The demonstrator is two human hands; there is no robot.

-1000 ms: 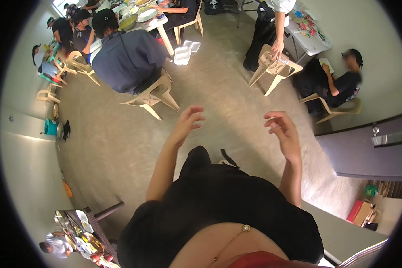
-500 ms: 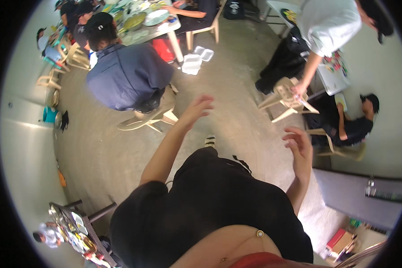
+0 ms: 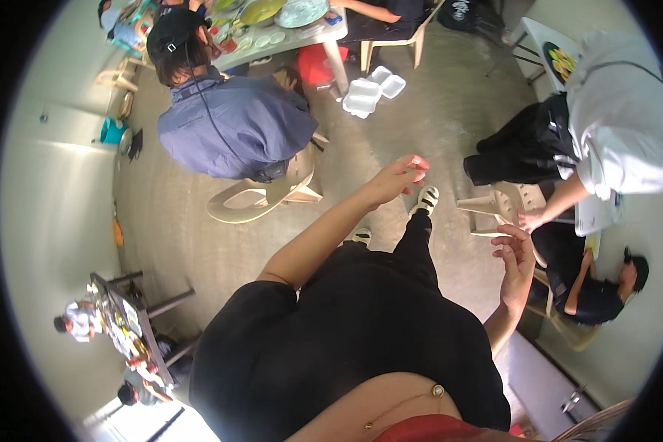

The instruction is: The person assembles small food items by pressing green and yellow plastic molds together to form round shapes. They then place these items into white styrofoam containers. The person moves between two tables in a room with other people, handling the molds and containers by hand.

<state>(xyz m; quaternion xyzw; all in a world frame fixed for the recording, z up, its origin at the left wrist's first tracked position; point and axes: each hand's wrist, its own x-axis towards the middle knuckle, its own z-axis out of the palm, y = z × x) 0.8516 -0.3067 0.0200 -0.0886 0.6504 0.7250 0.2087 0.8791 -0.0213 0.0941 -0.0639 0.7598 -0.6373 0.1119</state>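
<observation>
I stand on a grey concrete floor (image 3: 420,125) in black clothes, one sandalled foot (image 3: 424,200) stepped forward. My left hand (image 3: 398,177) reaches out ahead with fingers loosely curled and holds nothing. My right hand (image 3: 518,254) is raised at my right side, fingers apart and empty, close to a cream plastic chair (image 3: 496,208). A person in a white shirt (image 3: 626,125) leans a hand on that chair.
A person in a blue shirt (image 3: 232,125) sits on a cream plastic chair (image 3: 261,200) at a table with dishes (image 3: 302,22). White foam food boxes (image 3: 368,92) lie on the floor. Another person in black (image 3: 597,291) sits at the right wall. A cluttered small table (image 3: 125,324) stands lower left.
I have walked forward toward the seated group. The blue-shirted person and the cream chair at right have come much nearer. Both my hands stay raised and empty.
</observation>
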